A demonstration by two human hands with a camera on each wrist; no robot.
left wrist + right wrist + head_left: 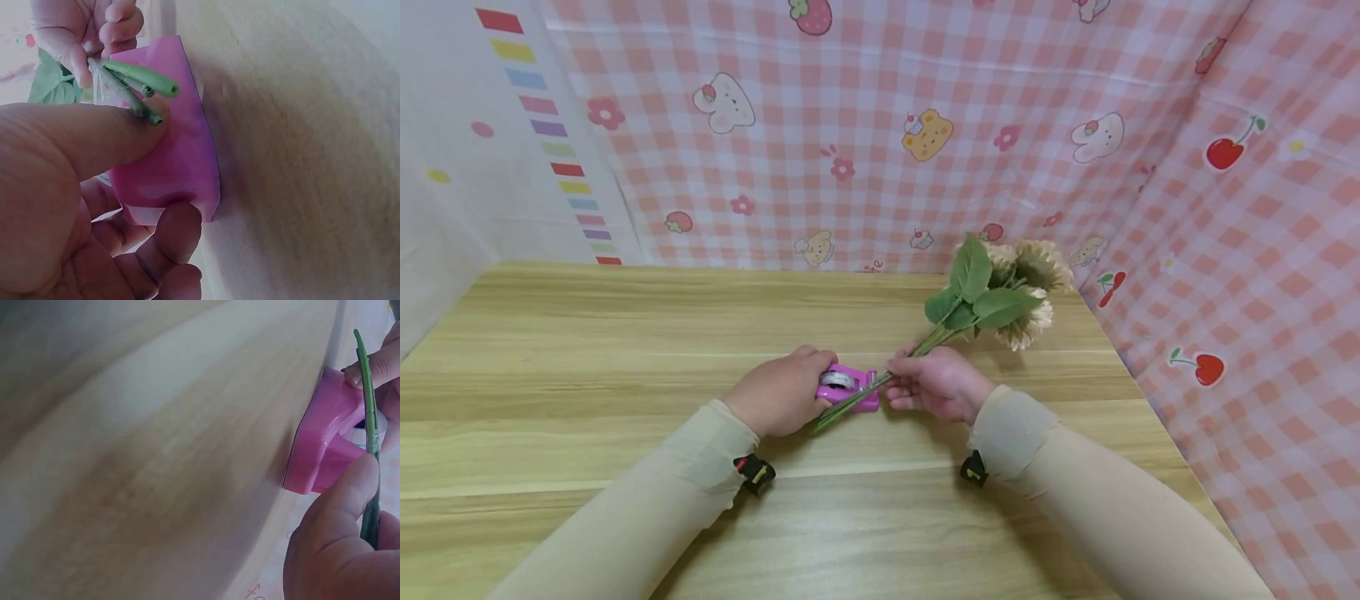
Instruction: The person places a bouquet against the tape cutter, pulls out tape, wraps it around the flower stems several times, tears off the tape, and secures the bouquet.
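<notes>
My left hand [786,390] grips a pink tape dispenser [178,144] by its left end, thumb along the near side and fingers at the far side. A roll of clear tape [837,380] sits in it. With thumb and fingers my right hand [942,383] pinches the green stems [855,398] of a flower bunch. The stems slant across the dispenser, their cut ends beside my left thumb. A clear film, like tape, shows against the stems in both wrist views. Up and to the right spread the green leaves [972,268] and cream blooms [1033,321].
Under both hands lies a wood-grain table [850,517]. A pink checked cloth [865,125] with cartoon prints hangs behind it, and another checked cloth [1255,275] borders the right side. White cloth [445,200] stands at the left edge.
</notes>
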